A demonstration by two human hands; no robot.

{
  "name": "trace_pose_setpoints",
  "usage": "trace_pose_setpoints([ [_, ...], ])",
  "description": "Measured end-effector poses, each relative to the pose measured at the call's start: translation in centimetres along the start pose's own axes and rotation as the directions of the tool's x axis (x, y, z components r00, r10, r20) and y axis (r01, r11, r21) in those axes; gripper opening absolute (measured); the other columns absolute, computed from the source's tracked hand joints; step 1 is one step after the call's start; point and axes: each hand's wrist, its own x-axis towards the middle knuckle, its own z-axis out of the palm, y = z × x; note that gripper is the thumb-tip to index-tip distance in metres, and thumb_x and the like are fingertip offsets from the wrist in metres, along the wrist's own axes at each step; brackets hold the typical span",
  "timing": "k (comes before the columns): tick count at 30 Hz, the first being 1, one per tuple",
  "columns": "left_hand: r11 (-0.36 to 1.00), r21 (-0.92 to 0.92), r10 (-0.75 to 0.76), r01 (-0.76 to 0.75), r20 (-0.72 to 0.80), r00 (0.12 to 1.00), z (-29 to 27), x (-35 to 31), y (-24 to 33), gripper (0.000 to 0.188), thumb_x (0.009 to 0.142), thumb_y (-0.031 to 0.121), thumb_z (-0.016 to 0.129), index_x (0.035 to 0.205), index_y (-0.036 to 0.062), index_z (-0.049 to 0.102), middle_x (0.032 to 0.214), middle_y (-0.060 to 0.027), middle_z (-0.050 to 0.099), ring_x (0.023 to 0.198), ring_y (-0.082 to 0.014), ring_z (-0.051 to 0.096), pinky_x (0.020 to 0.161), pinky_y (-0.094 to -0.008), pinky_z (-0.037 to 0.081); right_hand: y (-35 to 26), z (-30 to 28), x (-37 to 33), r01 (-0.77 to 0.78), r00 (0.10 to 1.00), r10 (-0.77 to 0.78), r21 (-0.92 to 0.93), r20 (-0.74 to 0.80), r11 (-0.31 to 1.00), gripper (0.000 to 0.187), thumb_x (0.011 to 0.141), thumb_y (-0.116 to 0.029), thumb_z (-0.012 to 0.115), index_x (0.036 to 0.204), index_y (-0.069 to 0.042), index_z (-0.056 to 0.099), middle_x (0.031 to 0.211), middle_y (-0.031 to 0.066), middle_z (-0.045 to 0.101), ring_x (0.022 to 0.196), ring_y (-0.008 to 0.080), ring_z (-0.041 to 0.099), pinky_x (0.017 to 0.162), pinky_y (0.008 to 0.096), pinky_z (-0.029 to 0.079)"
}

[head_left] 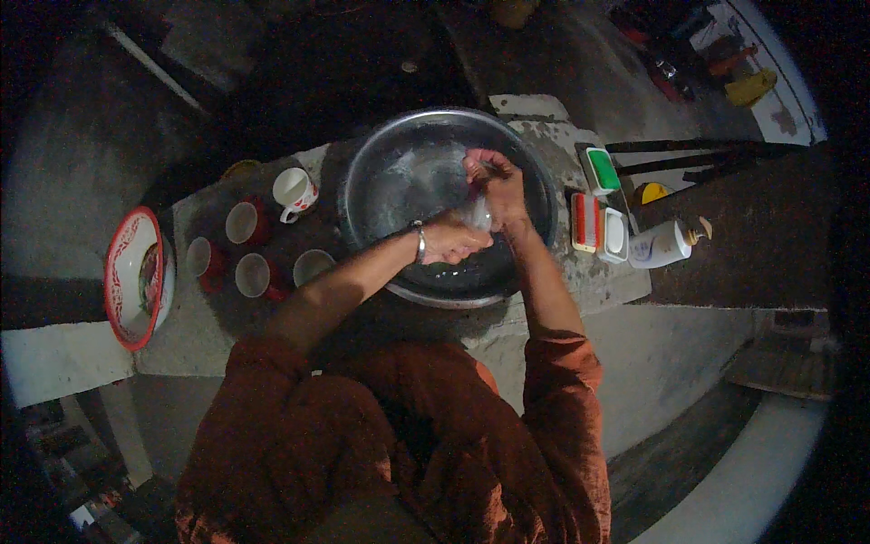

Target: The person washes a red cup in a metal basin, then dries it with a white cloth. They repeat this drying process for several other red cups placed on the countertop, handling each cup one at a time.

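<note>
- Translucent piece (pixel 478 215), glass-like, blurred: between both hands, over the metal basin (pixel 376 199), not set down.
- Left hand (pixel 453 241): fingers closed round the piece's lower end.
- Right hand (pixel 500 189): against the piece, fingers curled; cannot tell whether gripping or rubbing.
- Work in hand looks like washing, this piece partway through. Bright specks below the left hand, likely drops or suds.
- Left side: white patterned cup (pixel 294 192) and four other cups (pixel 258 275) grouped on the ledge (pixel 335 340), apart from the basin. Washed or waiting, cannot tell.
- Red-rimmed bowl (pixel 138 276) beyond them, tilted; its turn also unclear.
- Right side: green pad (pixel 601 170), white dish (pixel 615 234), pump bottle (pixel 660 245), all out of hand.
- Left to do, my judgement: finish this piece, then put it down.
</note>
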Motion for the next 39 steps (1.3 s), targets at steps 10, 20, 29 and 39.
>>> trace_pose_setpoints([
  [10, 0.895, 0.428, 0.306, -0.13, -0.373, 0.876, -1.1, 1.1, -1.3, 0.026, 0.068, 0.023, 0.064, 0.082, 0.0026, 0.055, 0.07, -0.01, 0.057, 0.051, -0.0171, 0.053, 0.04, -0.027, 0.04, 1.4, 0.0, -0.2, -0.036, 0.999, 0.036, 0.031, -0.01, 0.999, 0.041, 0.081, -0.033, 0.061, 0.104, 0.0, 0.053, 0.078, 0.0081, 0.057, 0.067, 0.0162, 0.056, 0.059, 0.0282, 0.046],
  [20, 0.658, -0.739, 0.427, 0.146, 0.525, 0.736, 3.0, -1.3, -0.4, 0.027, 0.083, 0.027, 0.054, 0.097, 0.0056, 0.045, 0.065, -0.0003, 0.045, 0.043, -0.0041, 0.035, 0.032, -0.0149, 0.026, -5.5, 1.8, -3.7, -0.133, 0.858, -0.227, 0.625, 0.461, 0.769, 0.058, 0.088, -0.051, 0.036, 0.116, -0.001, 0.045, 0.056, 0.0028, 0.048, 0.045, 0.0138, 0.049, 0.05, 0.0307, 0.046],
  [29, 0.99, -0.142, 0.045, -0.024, 0.15, 0.988, 0.6, -0.8, 0.8, 0.026, 0.08, 0.027, 0.06, 0.094, 0.0065, 0.054, 0.055, 0.005, 0.041, 0.042, -0.0018, 0.033, 0.034, -0.016, 0.022, -3.3, 1.1, -1.4, -0.134, 0.984, 0.118, 0.12, 0.135, 0.984, 0.029, 0.09, -0.028, 0.049, 0.093, 0.0, 0.055, 0.042, -0.0011, 0.036, 0.031, 0.0105, 0.034, 0.035, 0.0276, 0.035],
  [39, 0.698, 0.69, 0.644, -0.191, -0.487, 0.59, -1.4, 4.8, -6.0, 0.038, 0.066, 0.023, 0.068, 0.097, 0.0064, 0.053, 0.066, -0.0034, 0.055, 0.046, -0.0138, 0.051, 0.041, -0.0273, 0.041, 1.9, 1.2, -0.8, -0.04, 0.995, 0.033, -0.081, -0.089, 0.996, 0.027, 0.089, -0.026, 0.05, 0.089, 0.001, 0.053, 0.049, 0.0034, 0.043, 0.035, 0.0124, 0.04, 0.036, 0.0288, 0.038],
])
